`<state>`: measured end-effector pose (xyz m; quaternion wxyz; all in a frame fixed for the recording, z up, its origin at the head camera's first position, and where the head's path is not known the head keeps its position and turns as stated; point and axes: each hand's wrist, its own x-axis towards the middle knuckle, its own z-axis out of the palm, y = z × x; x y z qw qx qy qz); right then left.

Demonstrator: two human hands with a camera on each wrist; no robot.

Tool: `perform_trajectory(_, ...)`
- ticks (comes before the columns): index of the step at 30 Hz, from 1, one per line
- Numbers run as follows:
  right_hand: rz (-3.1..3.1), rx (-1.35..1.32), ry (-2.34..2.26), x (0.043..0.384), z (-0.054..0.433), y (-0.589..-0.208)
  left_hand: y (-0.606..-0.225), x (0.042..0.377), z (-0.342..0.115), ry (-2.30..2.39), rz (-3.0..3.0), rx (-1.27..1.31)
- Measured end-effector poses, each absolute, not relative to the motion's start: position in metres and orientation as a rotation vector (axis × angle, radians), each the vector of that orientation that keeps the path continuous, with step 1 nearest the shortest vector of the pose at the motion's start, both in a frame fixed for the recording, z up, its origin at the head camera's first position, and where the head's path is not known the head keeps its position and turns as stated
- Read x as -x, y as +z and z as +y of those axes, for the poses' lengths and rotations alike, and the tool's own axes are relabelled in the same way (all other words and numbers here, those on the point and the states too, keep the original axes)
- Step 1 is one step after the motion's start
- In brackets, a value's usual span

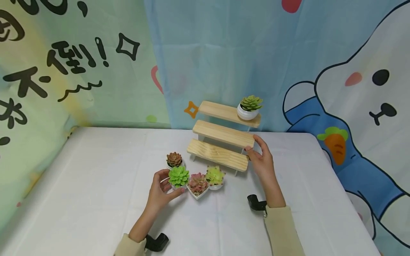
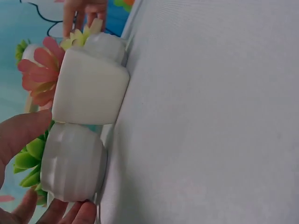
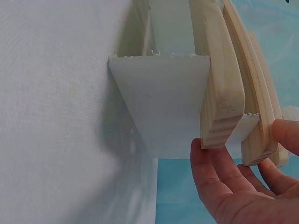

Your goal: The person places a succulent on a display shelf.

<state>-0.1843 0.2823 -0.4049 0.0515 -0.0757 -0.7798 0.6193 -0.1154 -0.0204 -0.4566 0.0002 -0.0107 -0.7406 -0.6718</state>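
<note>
My left hand (image 1: 159,192) holds a bright green succulent (image 1: 178,176) in a small white ribbed pot (image 2: 72,163), thumb on one side and fingers on the other. Against that pot stands a pink succulent (image 1: 197,183) in an angular white pot (image 2: 91,88). A yellow-green succulent (image 1: 215,174) is to its right, and a brown one (image 1: 174,159) sits behind the green one. My right hand (image 1: 263,163) grips the right end of a three-step wooden stand (image 1: 221,133). In the right wrist view its fingertips (image 3: 201,149) touch the lowest board's end.
On the stand's top board sits another green succulent (image 1: 251,103) in a round white pot. White panels (image 3: 159,98) support the boards. A white cloth (image 1: 96,185) covers the table, with a printed curtain (image 1: 224,53) behind. Each wrist carries a black device (image 1: 256,202).
</note>
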Motion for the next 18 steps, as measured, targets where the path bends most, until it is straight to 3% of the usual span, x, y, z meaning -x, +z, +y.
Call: perform_trajectory(18, -2.369, 0.237, 1.893, 0.1846, 0.282, -0.4056, -0.4596, 0.1185, -0.0131, -1.994, -2.398, -0.085)
